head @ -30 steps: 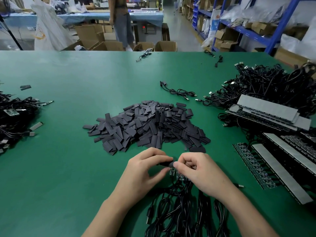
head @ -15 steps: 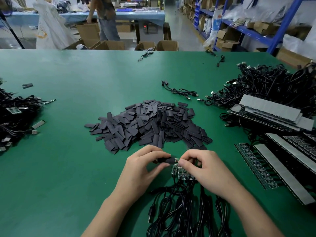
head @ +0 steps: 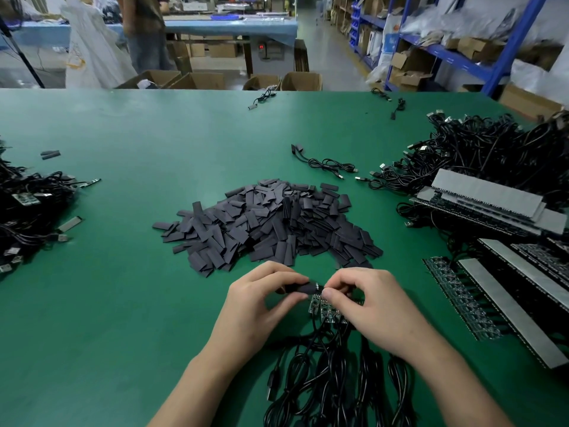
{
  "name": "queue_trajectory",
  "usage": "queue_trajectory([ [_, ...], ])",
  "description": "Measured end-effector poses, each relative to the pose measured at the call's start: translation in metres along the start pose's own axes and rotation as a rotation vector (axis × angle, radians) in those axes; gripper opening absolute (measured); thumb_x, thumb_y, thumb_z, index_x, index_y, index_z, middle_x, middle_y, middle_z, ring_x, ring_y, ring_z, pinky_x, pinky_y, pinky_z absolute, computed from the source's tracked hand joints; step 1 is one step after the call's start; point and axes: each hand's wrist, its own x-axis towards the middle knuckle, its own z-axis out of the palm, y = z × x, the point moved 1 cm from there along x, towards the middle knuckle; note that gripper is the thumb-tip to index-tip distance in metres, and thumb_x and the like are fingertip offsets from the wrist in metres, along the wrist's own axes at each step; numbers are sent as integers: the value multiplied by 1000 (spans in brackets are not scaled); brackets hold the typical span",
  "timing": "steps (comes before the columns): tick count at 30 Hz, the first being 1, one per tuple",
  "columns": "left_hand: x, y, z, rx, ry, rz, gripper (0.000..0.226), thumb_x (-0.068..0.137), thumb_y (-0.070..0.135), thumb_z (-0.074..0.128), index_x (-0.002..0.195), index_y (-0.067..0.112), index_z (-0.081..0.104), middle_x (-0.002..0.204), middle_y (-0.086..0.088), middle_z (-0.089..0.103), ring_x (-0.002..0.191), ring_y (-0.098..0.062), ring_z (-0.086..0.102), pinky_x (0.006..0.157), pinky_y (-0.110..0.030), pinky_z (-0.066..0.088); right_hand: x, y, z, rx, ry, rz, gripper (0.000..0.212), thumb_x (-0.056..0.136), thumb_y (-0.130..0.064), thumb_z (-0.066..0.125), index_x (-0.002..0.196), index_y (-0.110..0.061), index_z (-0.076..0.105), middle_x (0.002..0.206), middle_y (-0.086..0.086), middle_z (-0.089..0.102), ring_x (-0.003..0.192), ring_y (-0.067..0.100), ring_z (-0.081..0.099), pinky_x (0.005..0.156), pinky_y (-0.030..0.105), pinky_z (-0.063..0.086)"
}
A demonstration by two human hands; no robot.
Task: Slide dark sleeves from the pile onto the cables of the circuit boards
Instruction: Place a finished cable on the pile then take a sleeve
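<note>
Right below the sleeve pile, left hand fingers pinch one dark sleeve, and right hand fingers pinch a circuit board at its tip. Both hands crept toward the pile since a second ago. Threading's just starting, I'd say.

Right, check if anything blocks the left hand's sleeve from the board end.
Nothing visible does. The left hand pinches the dark flat sleeve, its end meeting the small green circuit boards gripped by the right hand; fingers hide the joint.
</note>
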Motion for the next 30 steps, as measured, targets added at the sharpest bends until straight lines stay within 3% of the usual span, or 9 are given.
queue_trajectory([
  [5,0,1,0,12,-12,19,18,87,25,79,105,20,79,102,14,69,95,-3,67,85,-24,55,-1,-3,5,54,-40,19,14,94,-39,67,80,-39,69,81,-19,70,77,4,66,73,31,55],
  [10,1,3,-1,14,127,-12,29,82,28,82,110,21,78,103,12,70,89,-8,67,82,-21,54,-1,-6,1,168,-11,50,16,96,-33,69,81,-36,72,74,-14,68,67,1,60,64,17,45],
  [17,0,5,-2,23,261,-59,25,81,26,81,106,20,81,92,14,72,79,-8,67,76,-17,53,-2,-13,0,232,23,82,16,96,-33,67,82,-32,74,71,-9,69,69,7,63,67,21,47],
  [20,0,6,0,38,298,-62,24,81,23,83,104,18,80,91,14,73,76,-9,68,73,-21,55,-2,-14,2,247,38,78,16,96,-31,68,81,-30,73,68,-9,69,67,4,63,66,16,45],
  [23,-1,5,1,38,295,-53,24,82,23,82,104,18,80,91,13,73,75,-9,67,72,-24,55,-3,-15,5,248,44,78,16,96,-32,67,81,-30,72,67,-9,69,65,2,63,65,12,45],
  [30,-2,5,3,117,244,-6,33,82,30,83,112,17,79,95,12,72,76,-1,65,74,-19,54,-3,-11,9,242,62,58,15,97,-34,66,82,-31,67,67,-7,66,61,7,59,62,20,44],
])
